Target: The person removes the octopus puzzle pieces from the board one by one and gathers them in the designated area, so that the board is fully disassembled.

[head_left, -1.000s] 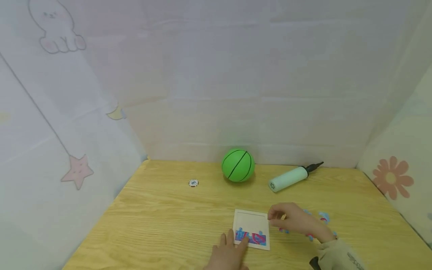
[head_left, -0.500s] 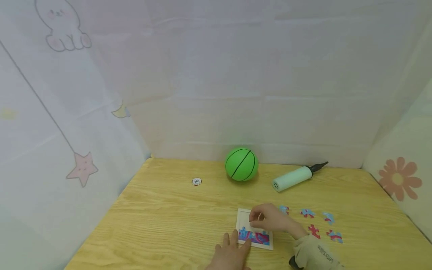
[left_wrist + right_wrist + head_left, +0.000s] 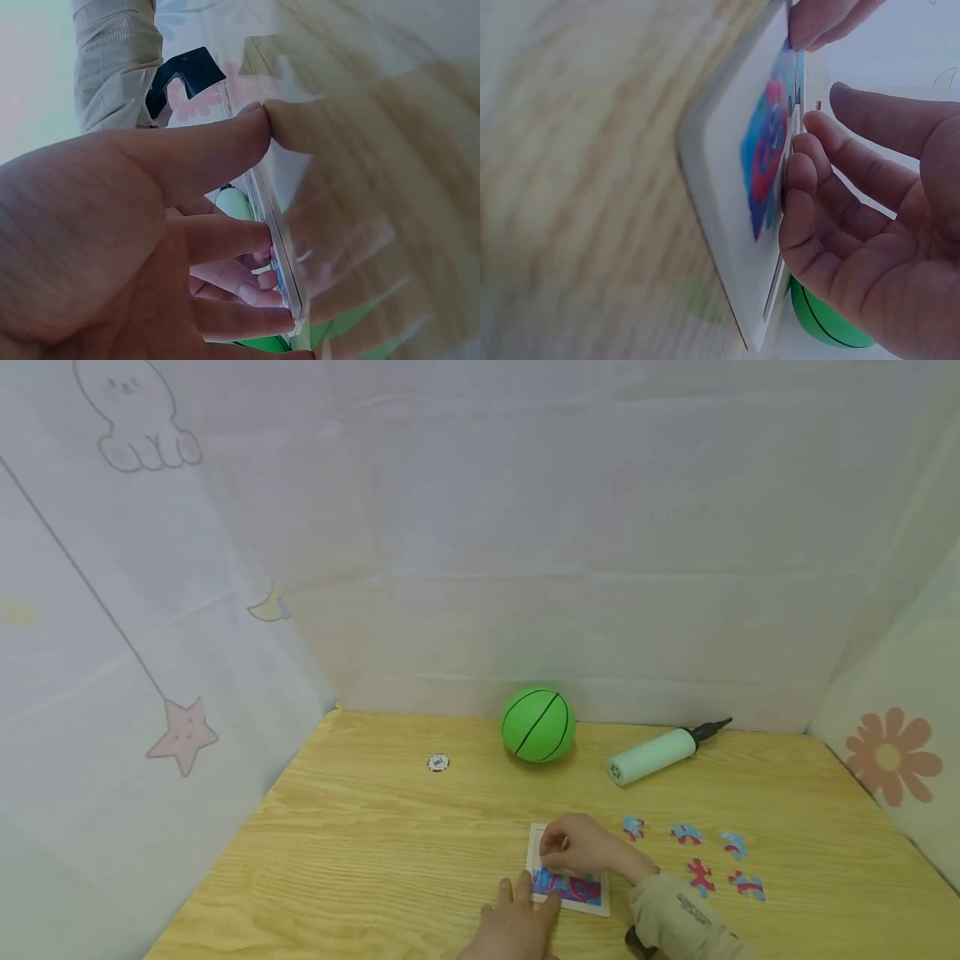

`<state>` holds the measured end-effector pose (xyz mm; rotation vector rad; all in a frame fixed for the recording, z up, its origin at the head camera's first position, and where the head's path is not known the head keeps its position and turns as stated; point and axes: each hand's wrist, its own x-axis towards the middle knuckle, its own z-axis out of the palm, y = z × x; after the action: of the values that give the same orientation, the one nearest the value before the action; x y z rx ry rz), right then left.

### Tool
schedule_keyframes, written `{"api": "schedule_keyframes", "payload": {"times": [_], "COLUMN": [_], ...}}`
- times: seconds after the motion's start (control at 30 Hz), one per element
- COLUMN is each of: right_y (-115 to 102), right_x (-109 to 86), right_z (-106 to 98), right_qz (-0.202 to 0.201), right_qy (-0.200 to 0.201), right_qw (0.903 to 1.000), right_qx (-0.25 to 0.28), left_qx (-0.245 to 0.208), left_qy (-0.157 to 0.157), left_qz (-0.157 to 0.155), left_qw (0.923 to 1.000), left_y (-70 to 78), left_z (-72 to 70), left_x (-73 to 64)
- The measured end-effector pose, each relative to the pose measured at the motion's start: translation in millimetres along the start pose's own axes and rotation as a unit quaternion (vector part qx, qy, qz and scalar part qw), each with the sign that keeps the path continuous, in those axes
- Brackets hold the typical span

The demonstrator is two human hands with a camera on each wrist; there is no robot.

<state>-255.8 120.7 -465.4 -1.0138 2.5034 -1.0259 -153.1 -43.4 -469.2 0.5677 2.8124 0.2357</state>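
Observation:
A white puzzle tray (image 3: 592, 909) lies flat at the table's front, its bottom row filled with blue, pink and purple pieces (image 3: 588, 891). My left hand (image 3: 513, 927) rests at its lower left with fingers spread; in the left wrist view, fingertips touch the tray's edge (image 3: 286, 270). Over the tray's upper part is my right hand (image 3: 581, 847), thumb and index finger close together. Between them, in the right wrist view, shows the thin brown edge of a puzzle piece (image 3: 818, 105). The other fingers (image 3: 799, 217) curl against the tray, and most of the held piece is hidden.
Several loose blue and red puzzle pieces (image 3: 699, 875) lie right of the tray. Farther back are a green ball (image 3: 538, 725), a pale green hand pump (image 3: 652, 757) with black nozzle, and a round chip (image 3: 438, 763). A patterned cloth (image 3: 480, 610) hangs behind the table.
My right hand has moved left from the loose pieces to over the tray, then slightly farther left and down. The left hand stays at the tray's edge. The head view has shifted slightly.

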Motion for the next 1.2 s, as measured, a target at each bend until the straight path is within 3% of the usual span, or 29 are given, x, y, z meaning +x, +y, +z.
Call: {"api": "schedule_keyframes", "payload": {"times": [0.5, 0.87, 1.2], "right_y": [0.6, -3.6, -8.9], "right_x": [3.4, 4.2, 4.0], "right_z": [1.2, 3.0, 2.5], "right_qz": [0.002, 0.012, 0.035], "right_qy": [-0.005, -0.013, -0.016], "right_qw": [1.0000, 0.9998, 0.9976], "right_qx": [-0.007, 0.009, 0.057], "left_qx": [0.020, 0.010, 0.013], "left_qy": [0.003, 0.007, -0.004], "left_qz": [0.004, 0.007, 0.009], "left_qw": [0.9998, 0.9999, 0.9999], "left_y": [2.7, 0.8, 0.2], "left_z": [0.3, 0.6, -1.4], "left_x": [1.3, -0.2, 1.0]}}
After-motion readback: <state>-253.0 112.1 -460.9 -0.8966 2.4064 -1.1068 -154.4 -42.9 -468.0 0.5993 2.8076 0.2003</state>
